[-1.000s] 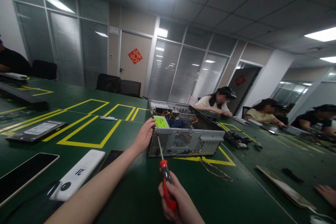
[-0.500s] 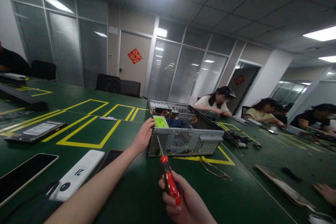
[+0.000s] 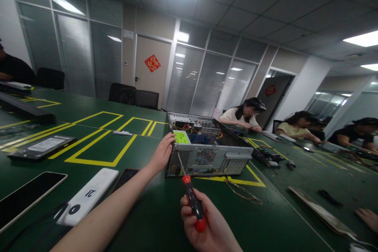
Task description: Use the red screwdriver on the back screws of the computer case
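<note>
Head cam, only view. Landmark: the computer case [image 3: 220,149], on the green table [image 3: 153,212], ahead of both hands, top side open with wiring showing. Its near panel carries grilles and ports, long edge running roughly left-right across the view.

Left hand [image 3: 163,152]: at the case's near left upper corner, touching. Fingers bent over the edge beside the bright green label [image 3: 181,138]. Thumb and finger undersides hidden, so can't tell if it's pinching the edge or just resting there.

Right hand [image 3: 208,220]: short of the case, not touching it. Fingers wrapped around the red-and-black handle of the screwdriver [image 3: 195,204].

Key relation: screwdriver's long axis goes from the right fist forward and a bit left, tip at the upper left of the case's near panel, just below the green label. Whether the tip is seated in anything is too small to tell. Left hand is the nearer one to that spot, just up and left of the tip.

Around the case: wire-framed glasses [image 3: 245,193] near side, toward its right; white device marked 21 [image 3: 90,195] left and nearer the wearer; hard drive [image 3: 44,147] well off left.
</note>
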`<state>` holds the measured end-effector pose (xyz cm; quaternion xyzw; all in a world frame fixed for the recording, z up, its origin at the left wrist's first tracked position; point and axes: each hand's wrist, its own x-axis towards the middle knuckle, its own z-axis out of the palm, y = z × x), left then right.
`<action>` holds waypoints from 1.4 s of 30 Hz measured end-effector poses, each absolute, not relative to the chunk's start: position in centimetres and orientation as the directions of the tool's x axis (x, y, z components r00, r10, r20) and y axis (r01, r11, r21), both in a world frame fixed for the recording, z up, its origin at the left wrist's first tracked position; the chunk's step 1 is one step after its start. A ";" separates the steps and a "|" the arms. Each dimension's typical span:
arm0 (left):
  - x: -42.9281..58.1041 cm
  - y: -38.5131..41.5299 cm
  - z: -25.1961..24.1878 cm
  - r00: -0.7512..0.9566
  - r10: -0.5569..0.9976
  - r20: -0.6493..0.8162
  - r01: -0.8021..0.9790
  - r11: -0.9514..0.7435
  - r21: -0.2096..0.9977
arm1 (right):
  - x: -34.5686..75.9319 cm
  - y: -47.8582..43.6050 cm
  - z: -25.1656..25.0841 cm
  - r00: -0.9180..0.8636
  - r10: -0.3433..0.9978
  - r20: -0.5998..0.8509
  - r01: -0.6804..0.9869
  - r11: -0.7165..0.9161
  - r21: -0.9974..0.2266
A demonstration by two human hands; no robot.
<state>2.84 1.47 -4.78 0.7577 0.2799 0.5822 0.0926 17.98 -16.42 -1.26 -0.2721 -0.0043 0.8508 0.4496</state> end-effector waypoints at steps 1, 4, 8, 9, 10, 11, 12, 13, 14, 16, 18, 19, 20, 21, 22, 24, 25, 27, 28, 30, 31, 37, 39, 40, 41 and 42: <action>2.8 1.5 -4.8 0.165 0.530 0.832 0.316 -0.827 0.465 | 17.9 -16.4 -1.2 -0.441 0.763 -0.473 -0.752 -0.601 -0.270; 2.8 1.6 -5.0 0.162 0.519 0.839 0.306 -0.835 0.457 | 17.7 -16.3 -1.3 -0.501 0.729 -0.467 -0.686 -0.663 -0.299; 2.8 1.7 -5.1 0.167 0.530 0.832 0.310 -0.829 0.466 | 17.7 -16.1 -1.5 -0.527 0.740 -0.418 -0.702 -0.656 -0.277; 2.8 1.7 -5.1 0.168 0.531 0.830 0.311 -0.828 0.467 | 17.8 -16.0 -1.5 -0.520 0.747 -0.416 -0.714 -0.646 -0.268; 2.8 1.7 -5.1 0.172 0.529 0.831 0.309 -0.830 0.464 | 17.9 -16.0 -1.5 -0.510 0.751 -0.420 -0.725 -0.638 -0.261; 2.8 1.7 -5.1 0.174 0.528 0.832 0.308 -0.831 0.463 | 17.9 -16.0 -1.5 -0.494 0.754 -0.433 -0.731 -0.630 -0.262; 2.8 1.7 -5.1 0.174 0.529 0.831 0.308 -0.831 0.464 | 17.9 -16.0 -1.5 -0.473 0.756 -0.453 -0.734 -0.622 -0.272; 2.8 1.7 -5.0 0.171 0.527 0.832 0.307 -0.831 0.463 | 17.9 -16.0 -1.4 -0.444 0.760 -0.474 -0.736 -0.612 -0.291; 2.8 1.7 -5.0 0.171 0.526 0.833 0.308 -0.832 0.461 | 17.9 -16.0 -1.3 -0.415 0.765 -0.492 -0.736 -0.600 -0.313; 2.8 1.7 -5.0 0.167 0.525 0.835 0.310 -0.832 0.461 | 17.9 -16.1 -1.1 -0.400 0.762 -0.510 -0.717 -0.607 -0.344; 2.8 1.7 -5.0 0.164 0.526 0.834 0.309 -0.831 0.463 | 18.0 -16.1 -0.9 -0.455 0.743 -0.490 -0.687 -0.643 -0.338; 2.8 1.7 -5.0 0.164 0.527 0.834 0.307 -0.831 0.464 | 18.1 -16.0 -0.8 -0.487 0.736 -0.470 -0.680 -0.657 -0.325; 2.9 1.7 -5.0 0.166 0.529 0.832 0.306 -0.830 0.466 | 18.2 -16.0 -0.7 -0.511 0.735 -0.446 -0.683 -0.662 -0.309; 2.9 1.7 -4.9 0.167 0.530 0.832 0.304 -0.830 0.467 | 18.3 -15.9 -0.6 -0.524 0.739 -0.423 -0.693 -0.659 -0.293; 2.9 1.7 -4.9 0.168 0.530 0.831 0.302 -0.830 0.469 | 18.3 -15.9 -0.6 -0.529 0.745 -0.407 -0.706 -0.652 -0.277; 2.8 1.6 -4.9 0.170 0.532 0.830 0.300 -0.830 0.471 | 18.4 -15.8 -0.6 -0.525 0.750 -0.402 -0.724 -0.642 -0.251; 2.8 1.6 -4.8 0.168 0.532 0.830 0.299 -0.830 0.471 | 18.4 -15.8 -0.6 -0.521 0.747 -0.412 -0.727 -0.642 -0.243; 2.8 1.5 -4.8 0.167 0.533 0.830 0.302 -0.829 0.471 | 18.4 -15.8 -0.6 -0.497 0.744 -0.447 -0.733 -0.636 -0.243; 2.8 1.5 -4.8 0.167 0.534 0.829 0.305 -0.828 0.471 | 18.3 -15.8 -0.5 -0.472 0.749 -0.465 -0.738 -0.624 -0.257; 2.8 1.5 -4.8 0.168 0.534 0.829 0.311 -0.826 0.470 | 18.3 -15.8 -0.5 -0.419 0.761 -0.495 -0.731 -0.607 -0.313; 2.8 1.6 -4.9 0.167 0.533 0.830 0.313 -0.826 0.468 | 18.3 -15.7 -0.4 -0.402 0.765 -0.503 -0.716 -0.605 -0.349; 2.9 1.7 -5.1 0.168 0.528 0.833 0.312 -0.830 0.463 | 18.9 -15.6 0.3 -0.480 0.774 -0.413 -0.732 -0.613 -0.298; 2.9 1.7 -5.1 0.170 0.526 0.833 0.310 -0.831 0.461 | 19.0 -15.6 0.5 -0.523 0.773 -0.359 -0.759 -0.615 -0.217; 2.9 1.7 -5.1 0.171 0.525 0.834 0.310 -0.832 0.460 | 18.9 -15.7 0.5 -0.536 0.773 -0.338 -0.766 -0.614 -0.189; 2.8 1.7 -5.1 0.170 0.526 0.834 0.310 -0.832 0.461 | 18.9 -15.7 0.5 -0.544 0.775 -0.321 -0.772 -0.613 -0.171; 2.8 1.7 -5.1 0.169 0.526 0.833 0.310 -0.831 0.462 | 18.8 -15.7 0.4 -0.547 0.779 -0.308 -0.776 -0.609 -0.162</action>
